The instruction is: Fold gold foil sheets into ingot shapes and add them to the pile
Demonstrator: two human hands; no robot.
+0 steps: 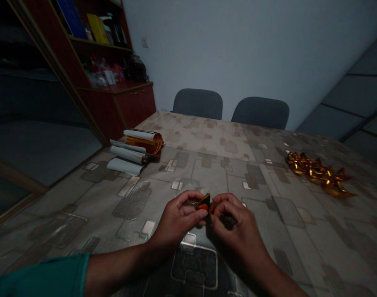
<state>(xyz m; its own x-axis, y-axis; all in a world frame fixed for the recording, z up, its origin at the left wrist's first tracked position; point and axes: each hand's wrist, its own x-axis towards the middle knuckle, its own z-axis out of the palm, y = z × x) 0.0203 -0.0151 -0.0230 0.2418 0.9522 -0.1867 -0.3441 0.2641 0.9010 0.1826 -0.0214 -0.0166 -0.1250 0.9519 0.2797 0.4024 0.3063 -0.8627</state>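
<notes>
A small piece of folded gold foil paper (pixel 204 201) is held up above the table, between both hands. My left hand (pixel 182 212) pinches it from the left, thumb in front and fingers behind. From the right, my right hand (pixel 233 216) grips its other edge with thumb and fingertips closed together. The fingers cover much of the paper, so its full shape is hidden. On the right of the table lies a cluster of shiny gold folded foil pieces (pixel 320 172). To the left rests a stack of curled gold-and-white paper sheets (pixel 135 150).
A patterned cloth covers the table (pixel 207 165). Two grey chairs (pixel 197 103) stand at its far edge against the wall. A reddish wooden cabinet (pixel 135 103) with items on its shelves is at the back left. Grey panels (pixel 355 86) rise at the right.
</notes>
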